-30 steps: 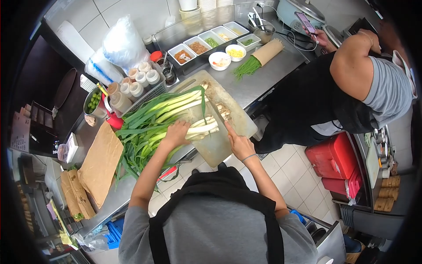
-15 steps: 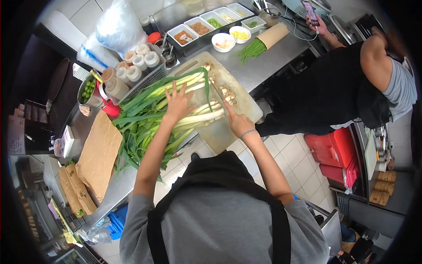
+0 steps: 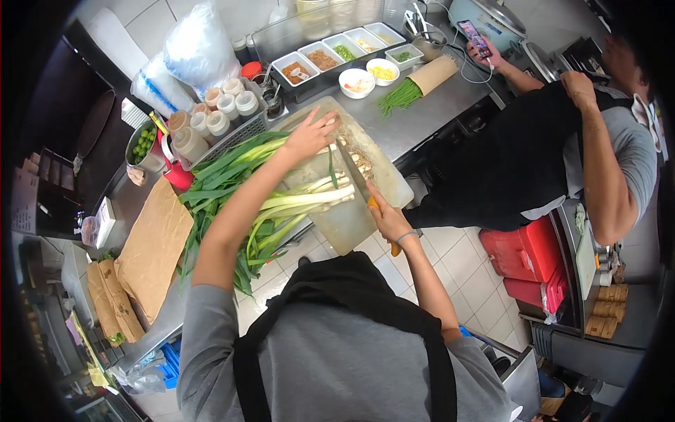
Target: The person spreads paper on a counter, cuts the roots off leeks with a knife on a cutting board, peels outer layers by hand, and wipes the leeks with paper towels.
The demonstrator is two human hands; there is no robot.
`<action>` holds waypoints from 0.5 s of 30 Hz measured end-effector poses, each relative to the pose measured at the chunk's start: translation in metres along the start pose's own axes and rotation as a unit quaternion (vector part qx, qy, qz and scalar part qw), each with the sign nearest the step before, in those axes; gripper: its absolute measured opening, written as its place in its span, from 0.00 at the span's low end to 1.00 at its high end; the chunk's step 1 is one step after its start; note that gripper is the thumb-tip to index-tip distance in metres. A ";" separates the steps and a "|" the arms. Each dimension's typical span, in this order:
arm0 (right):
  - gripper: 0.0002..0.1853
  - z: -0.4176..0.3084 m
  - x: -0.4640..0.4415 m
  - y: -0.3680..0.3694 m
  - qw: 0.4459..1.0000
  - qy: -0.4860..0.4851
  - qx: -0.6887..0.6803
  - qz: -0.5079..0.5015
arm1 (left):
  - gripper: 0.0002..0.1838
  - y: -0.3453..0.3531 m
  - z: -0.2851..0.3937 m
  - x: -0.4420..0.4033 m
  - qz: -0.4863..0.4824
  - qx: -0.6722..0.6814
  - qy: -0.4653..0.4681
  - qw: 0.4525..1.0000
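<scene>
A pile of leeks (image 3: 302,202) lies across the counter, white ends on a worn cutting board (image 3: 351,235). My left hand (image 3: 311,135) rests over the uppermost leek ends near the board's far side, fingers stretched out and apart; their contact underneath is partly hidden. In my right hand (image 3: 391,219) is a knife (image 3: 354,169) with an orange handle. Its blade points away from me across the board, beside the cut ends. Trimmed root pieces (image 3: 363,163) lie right of the blade. A green leaf strip (image 3: 332,167) hangs between the stalks.
Squeeze bottles (image 3: 218,123) fill a grey basket behind the leeks. Beyond the board stand a topping tray (image 3: 323,58), two white bowls (image 3: 356,83) and wrapped chives (image 3: 401,97). Brown paper (image 3: 156,246) lies to the left. At right, a co-worker in a black apron (image 3: 506,155) holds a phone (image 3: 474,39).
My left hand has moved up and right from the leek stalks to their ends. The knife has drawn back slightly toward me. The co-worker has shifted, raising the other arm.
</scene>
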State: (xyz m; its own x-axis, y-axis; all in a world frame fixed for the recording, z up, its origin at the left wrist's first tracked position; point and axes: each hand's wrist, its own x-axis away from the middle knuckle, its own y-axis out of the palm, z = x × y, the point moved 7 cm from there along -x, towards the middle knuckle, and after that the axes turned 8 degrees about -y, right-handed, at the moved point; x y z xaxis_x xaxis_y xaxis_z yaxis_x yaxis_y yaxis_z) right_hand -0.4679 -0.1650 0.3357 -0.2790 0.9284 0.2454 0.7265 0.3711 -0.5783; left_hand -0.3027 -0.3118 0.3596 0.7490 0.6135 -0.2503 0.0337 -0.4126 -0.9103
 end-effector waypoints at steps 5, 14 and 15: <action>0.30 0.013 -0.001 0.006 0.992 -0.061 0.100 0.039 | 0.06 -0.069 -0.018 0.039 -0.197 0.077 -0.102 0.972; 0.30 0.008 -0.010 0.009 0.994 -0.037 0.100 0.034 | 0.28 -0.061 -0.031 0.043 -0.412 0.183 -0.201 0.870; 0.30 0.004 -0.012 0.007 0.993 -0.042 0.103 0.033 | 0.26 -0.041 -0.041 0.024 -0.320 0.181 -0.255 0.894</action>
State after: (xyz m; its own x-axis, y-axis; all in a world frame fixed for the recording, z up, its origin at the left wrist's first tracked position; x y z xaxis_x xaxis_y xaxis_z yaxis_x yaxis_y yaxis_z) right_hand -0.4618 -0.1732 0.3256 -0.2926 0.9457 0.1419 0.6031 0.2976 -0.7400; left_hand -0.2585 -0.3078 0.4048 0.2510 0.9114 0.3261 0.0610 0.3214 -0.9450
